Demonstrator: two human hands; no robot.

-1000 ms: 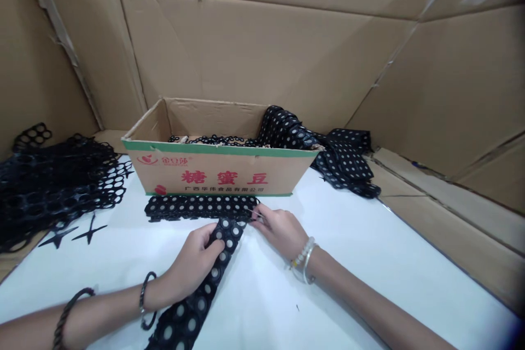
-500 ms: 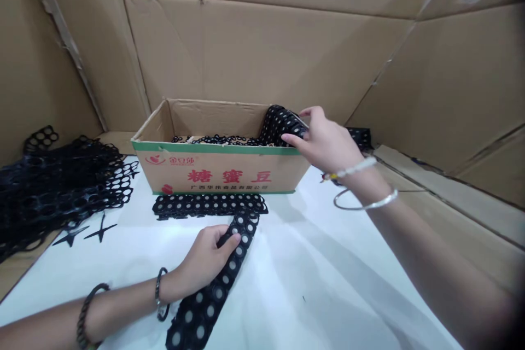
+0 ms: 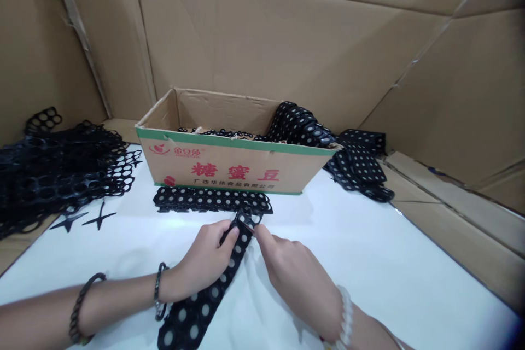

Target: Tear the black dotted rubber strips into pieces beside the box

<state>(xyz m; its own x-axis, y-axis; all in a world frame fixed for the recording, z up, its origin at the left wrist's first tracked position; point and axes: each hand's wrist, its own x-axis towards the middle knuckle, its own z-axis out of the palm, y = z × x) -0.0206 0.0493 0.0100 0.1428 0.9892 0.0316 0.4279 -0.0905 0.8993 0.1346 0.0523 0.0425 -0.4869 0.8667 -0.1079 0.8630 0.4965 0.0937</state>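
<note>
A long black strip with white dots (image 3: 197,309) runs from the bottom edge up across the white table to a flat dotted black piece (image 3: 211,199) lying before the cardboard box (image 3: 229,167). My left hand (image 3: 207,260) pinches the strip near its far end. My right hand (image 3: 293,273) rests beside it, fingertips touching the strip's far tip, where a small black ring part sits; what the fingers hold is too small to tell.
The open box holds loose black rings, and a dotted black sheet (image 3: 348,161) drapes over its right corner onto the table. A heap of black ring lattices (image 3: 57,167) lies at left, with small black cross offcuts (image 3: 98,219) nearby. Cardboard walls enclose the table.
My right hand reached up to the dotted sheet at the box's right corner, then came back down to the strip's far end. My left hand stayed on the strip.
</note>
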